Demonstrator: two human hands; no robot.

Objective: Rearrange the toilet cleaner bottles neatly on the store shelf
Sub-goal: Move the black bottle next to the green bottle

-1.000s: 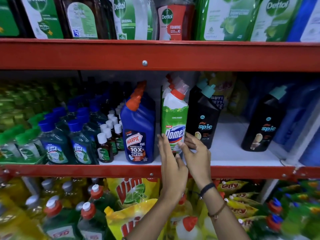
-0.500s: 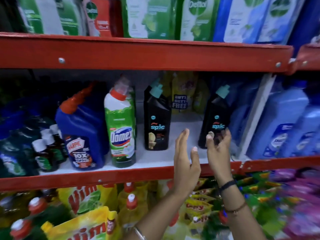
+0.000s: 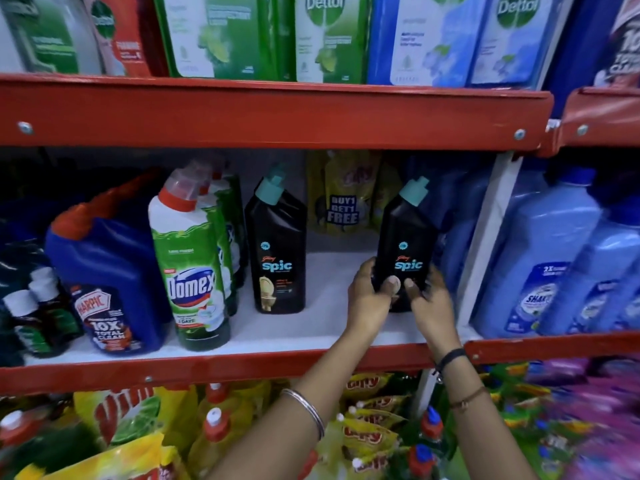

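On the white middle shelf (image 3: 311, 330) stand toilet cleaner bottles. A black Spic bottle with a teal cap (image 3: 403, 233) stands at the right end, near the white upright. My left hand (image 3: 369, 299) grips its lower left side and my right hand (image 3: 429, 303) grips its lower right side. A second black Spic bottle (image 3: 278, 251) stands upright to the left, with a bare gap of shelf between the two. Further left stand a row of green and white Domex bottles (image 3: 194, 271) and a blue Harpic bottle (image 3: 107, 271) with an orange cap.
Yellow pouches (image 3: 346, 199) lean at the back of the shelf. Small dark bottles (image 3: 38, 313) stand far left. Light blue bottles (image 3: 547, 271) fill the bay to the right. Dettol packs (image 3: 329, 36) sit above the red beam (image 3: 277, 112). Yellow Vim packs (image 3: 124, 417) lie below.
The view has swung right. Both hands left the Domex bottle, reached across the shelf and closed around the right-hand Spic bottle.
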